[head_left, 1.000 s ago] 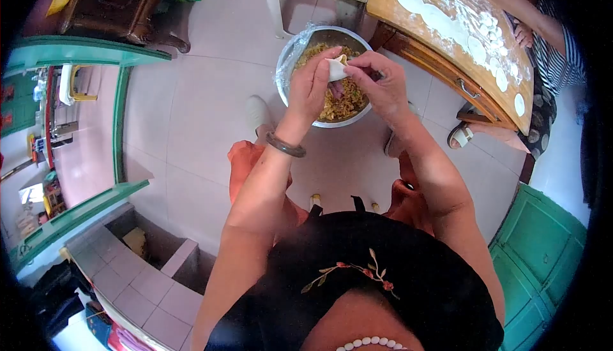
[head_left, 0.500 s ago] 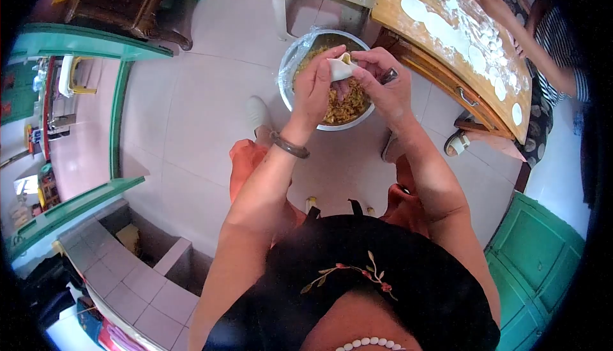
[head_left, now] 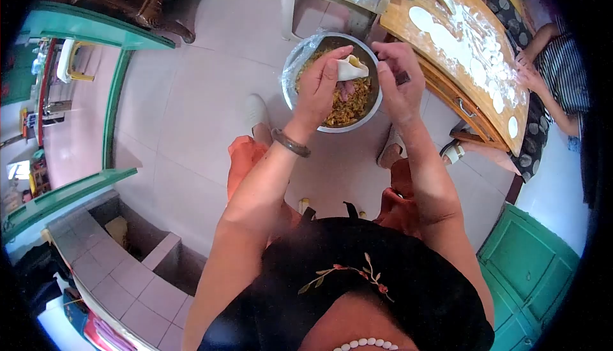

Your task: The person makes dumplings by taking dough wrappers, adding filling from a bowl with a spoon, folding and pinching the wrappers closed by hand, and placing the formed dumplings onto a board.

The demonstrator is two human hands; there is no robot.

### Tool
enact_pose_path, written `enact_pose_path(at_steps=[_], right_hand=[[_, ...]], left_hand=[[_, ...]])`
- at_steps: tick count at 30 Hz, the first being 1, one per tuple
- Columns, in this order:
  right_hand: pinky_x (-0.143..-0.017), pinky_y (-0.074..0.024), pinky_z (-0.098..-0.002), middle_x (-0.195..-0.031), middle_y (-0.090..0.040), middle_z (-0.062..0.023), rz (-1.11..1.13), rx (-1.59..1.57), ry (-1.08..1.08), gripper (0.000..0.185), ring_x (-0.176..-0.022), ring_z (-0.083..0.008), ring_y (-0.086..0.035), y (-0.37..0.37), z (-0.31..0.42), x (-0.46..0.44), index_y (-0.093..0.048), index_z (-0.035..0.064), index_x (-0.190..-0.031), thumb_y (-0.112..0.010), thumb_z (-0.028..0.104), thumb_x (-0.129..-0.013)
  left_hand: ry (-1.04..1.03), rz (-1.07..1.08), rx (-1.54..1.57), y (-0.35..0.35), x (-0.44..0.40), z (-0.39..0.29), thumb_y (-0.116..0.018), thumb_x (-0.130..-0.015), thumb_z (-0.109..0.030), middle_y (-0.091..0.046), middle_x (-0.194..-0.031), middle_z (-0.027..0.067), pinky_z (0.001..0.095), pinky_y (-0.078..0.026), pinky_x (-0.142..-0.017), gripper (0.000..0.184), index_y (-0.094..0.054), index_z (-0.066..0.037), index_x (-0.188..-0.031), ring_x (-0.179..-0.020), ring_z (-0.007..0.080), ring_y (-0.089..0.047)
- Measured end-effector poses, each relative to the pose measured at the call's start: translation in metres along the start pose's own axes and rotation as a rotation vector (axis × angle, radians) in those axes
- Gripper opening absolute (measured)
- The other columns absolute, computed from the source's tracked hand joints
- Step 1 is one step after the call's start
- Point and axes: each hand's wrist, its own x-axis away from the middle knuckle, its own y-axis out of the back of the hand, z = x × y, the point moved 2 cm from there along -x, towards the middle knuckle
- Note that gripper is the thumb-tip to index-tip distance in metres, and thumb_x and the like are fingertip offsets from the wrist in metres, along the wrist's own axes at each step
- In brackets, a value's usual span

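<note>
Black top (head_left: 351,246) — embroidered sprig (head_left: 364,274), rust-orange trousers (head_left: 242,166), pale shoes (head_left: 257,113); white bead necklace (head_left: 364,343), dark bangle (head_left: 290,143)

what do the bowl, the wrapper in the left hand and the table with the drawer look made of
Bowl: probably stainless steel, smooth and silvery, judging by its bright rim. Wrapper: looks like soft, matte dough, pale and folded in the left hand. Table: likely wood, perhaps varnished, given the warm brown colour and slight sheen; solid or veneer can't be told.
</note>
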Motion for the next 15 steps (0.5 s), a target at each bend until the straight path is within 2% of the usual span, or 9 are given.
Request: enact_pose_path(at_steps=[3,4,7,10,15], right_hand=[[-0.056,-0.0379,-0.0199,-0.088,-0.054,-0.0034,0.203,0.044,0.149,0.027,-0.065,-0.0066,-0.047,-0.008,0.007,0.001,-0.063,0.0031,-0.104,-0.058,-0.003,-0.078],[-0.057,-0.0379,-0.0199,-0.086,-0.054,-0.0022,0.196,0.041,0.106,0.023,-0.066,-0.0063,-0.047,-0.009,0.008,0.003,-0.064,0.0022,-0.102,-0.059,-0.002,-0.079],[-0.057,-0.0386,-0.0202,-0.088,-0.055,-0.0024,0.036,-0.013,-0.054,0.02,-0.067,-0.0066,-0.048,-0.006,0.007,0.002,-0.064,0.0008,-0.099,-0.059,-0.002,-0.08],[-0.058,-0.037,-0.0193,-0.088,-0.055,-0.0006,0.023,-0.12,-0.101,0.015,-0.067,-0.0049,-0.046,-0.008,-0.005,0.003,-0.065,0.0002,-0.096,-0.062,0.001,-0.081],[-0.059,-0.0377,-0.0196,-0.086,-0.055,0.0008,0.089,-0.105,-0.201,0.011,-0.068,-0.0048,-0.046,-0.006,-0.004,0.001,-0.065,0.0011,-0.092,-0.066,0.004,-0.082]], left_hand=[[-0.003,0.002,-0.036,0.002,0.0,0.001,-0.036,-0.101,-0.034,-0.06,-0.1,0.0049,0.0212,-0.048,-0.067,0.045,-0.053,0.0,-0.124,-0.076,0.0083,-0.056],[-0.002,0.0,-0.057,0.003,0.001,0.0,-0.036,-0.101,-0.034,-0.06,-0.1,0.0047,0.0212,-0.048,-0.067,0.044,-0.053,0.0,-0.124,-0.076,0.0085,-0.056],[-0.05,-0.047,-0.032,-0.001,0.0,-0.001,-0.039,-0.101,-0.034,-0.061,-0.085,0.0029,0.0199,-0.046,-0.056,0.043,-0.054,-0.001,-0.122,-0.065,0.0061,-0.055],[0.006,-0.012,-0.014,0.001,0.001,-0.003,-0.037,-0.101,-0.032,-0.06,-0.101,0.0049,0.0219,-0.048,-0.066,0.043,-0.053,0.001,-0.124,-0.075,0.0089,-0.057],[0.005,0.006,-0.049,0.0,-0.001,0.004,-0.037,-0.101,-0.032,-0.061,-0.1,0.0049,0.0216,-0.048,-0.064,0.042,-0.053,0.0,-0.124,-0.074,0.009,-0.057]])
